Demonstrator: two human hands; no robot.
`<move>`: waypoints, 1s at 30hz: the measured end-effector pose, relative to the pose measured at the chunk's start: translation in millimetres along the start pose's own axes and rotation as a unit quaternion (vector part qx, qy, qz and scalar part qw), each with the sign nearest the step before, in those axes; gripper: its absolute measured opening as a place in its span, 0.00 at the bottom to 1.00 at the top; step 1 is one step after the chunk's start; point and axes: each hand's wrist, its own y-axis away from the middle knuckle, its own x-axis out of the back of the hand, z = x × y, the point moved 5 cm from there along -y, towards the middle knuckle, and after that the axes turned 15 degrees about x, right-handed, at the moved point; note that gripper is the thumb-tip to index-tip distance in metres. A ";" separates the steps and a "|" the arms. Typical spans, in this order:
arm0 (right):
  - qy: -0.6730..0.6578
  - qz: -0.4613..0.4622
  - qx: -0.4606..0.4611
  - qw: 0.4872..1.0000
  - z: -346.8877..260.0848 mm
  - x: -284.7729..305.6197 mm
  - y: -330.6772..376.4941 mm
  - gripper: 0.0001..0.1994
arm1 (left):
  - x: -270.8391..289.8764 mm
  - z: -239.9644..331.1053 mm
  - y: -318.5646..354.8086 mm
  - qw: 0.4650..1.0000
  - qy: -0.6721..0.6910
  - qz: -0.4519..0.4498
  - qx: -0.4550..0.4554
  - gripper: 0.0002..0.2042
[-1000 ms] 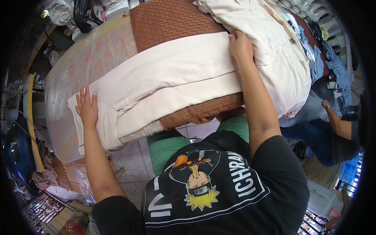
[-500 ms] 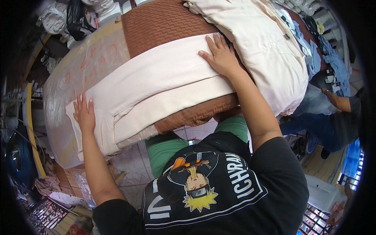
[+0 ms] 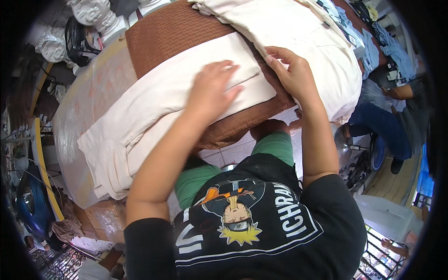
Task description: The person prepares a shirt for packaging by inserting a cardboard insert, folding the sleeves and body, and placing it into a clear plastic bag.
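Observation:
A pair of cream trousers (image 3: 154, 93), folded lengthwise, lies across the padded table in front of me. My left hand (image 3: 212, 88), blurred by motion, is over their right half with its fingers apart and nothing visible in it. At the near edge of a pile of cream garments (image 3: 303, 42), my right hand (image 3: 294, 72) has thumb and forefinger brought together on the cloth's edge. Its other fingers are curled and partly hidden. A strip of brown patterned cloth (image 3: 275, 100) shows between the trousers and the pile.
Brown patterned cloth (image 3: 172, 39) and clear plastic wrap (image 3: 100, 91) cover the table. White ornate plaster pieces (image 3: 95, 18) and a black plastic bag (image 3: 79, 44) stand at the far left. Blue garments (image 3: 396, 60) lie at the far right. Another person (image 3: 387, 121) is at the right.
My left hand has left the trousers' left end and moved right over them. My right hand has moved from their right end to the pile's edge, its fingers drawing together.

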 end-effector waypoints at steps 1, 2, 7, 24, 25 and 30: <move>0.002 0.009 0.014 1.000 4.5 3.1 3.1 0.14 | -19.9 15.4 -7.5 1.000 -0.010 -0.014 0.007 0.22; 0.004 0.016 0.029 0.999 7.0 6.6 4.8 0.13 | -37.4 21.8 -14.8 0.999 -0.019 -0.024 0.028 0.22; -0.008 0.034 0.049 0.998 8.0 26.0 16.6 0.11 | -57.2 -4.5 -44.2 0.981 0.116 0.012 0.157 0.12; -0.031 0.064 0.083 0.994 22.4 34.5 16.6 0.12 | -62.1 41.5 -5.3 0.997 0.064 -0.026 -0.028 0.15; -0.028 0.056 0.106 0.992 13.9 28.0 11.9 0.12 | -55.4 50.6 5.6 0.995 0.075 -0.045 -0.046 0.15; 0.029 0.005 0.272 0.962 -25.8 -47.6 -24.6 0.21 | -22.7 48.1 62.2 0.985 0.141 -0.038 -0.095 0.11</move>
